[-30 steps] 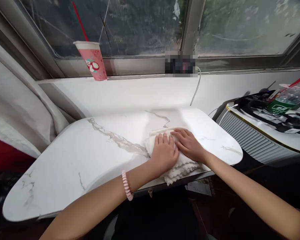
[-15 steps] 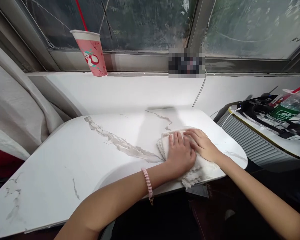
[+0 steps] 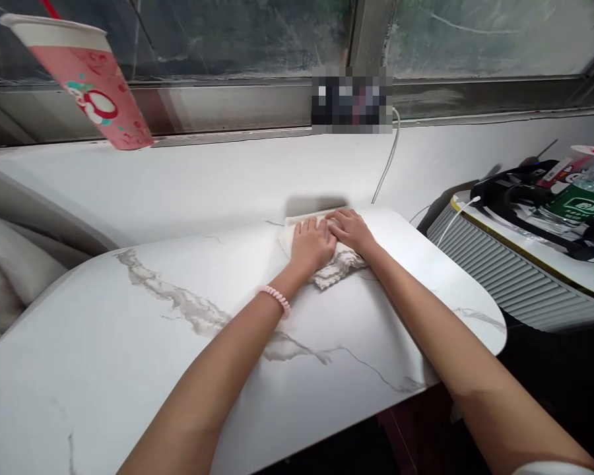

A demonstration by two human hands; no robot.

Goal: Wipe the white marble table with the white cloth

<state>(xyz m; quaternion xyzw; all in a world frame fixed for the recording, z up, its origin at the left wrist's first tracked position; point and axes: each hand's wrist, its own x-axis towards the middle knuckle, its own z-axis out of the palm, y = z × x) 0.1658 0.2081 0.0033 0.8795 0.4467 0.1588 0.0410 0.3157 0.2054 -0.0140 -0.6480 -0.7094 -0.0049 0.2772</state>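
Note:
A folded white cloth (image 3: 339, 265) with a ruffled edge lies near the back edge of the white marbled table (image 3: 178, 382). My left hand (image 3: 313, 245) presses flat on it, fingers stretched forward; a pink coiled band (image 3: 276, 298) circles that wrist. Beside it, my right hand (image 3: 352, 231) rests on the cloth's right part with its fingers extended to the left. The two hands touch or nearly touch. Both are open, and they hide much of the cloth.
On the window ledge stands a pink paper cup (image 3: 92, 89) with a red straw. A blurred-out dark object (image 3: 351, 102) sits there too, trailing a white cable (image 3: 387, 165). At right, a ribbed cabinet (image 3: 470, 260) carries a green-labelled bottle (image 3: 579, 203) and black items. Curtain fabric hangs left.
Both hands have pushed the cloth away from the table's front edge to its back edge, a little leftward. The view has shifted closer, and the cup appears larger and further left.

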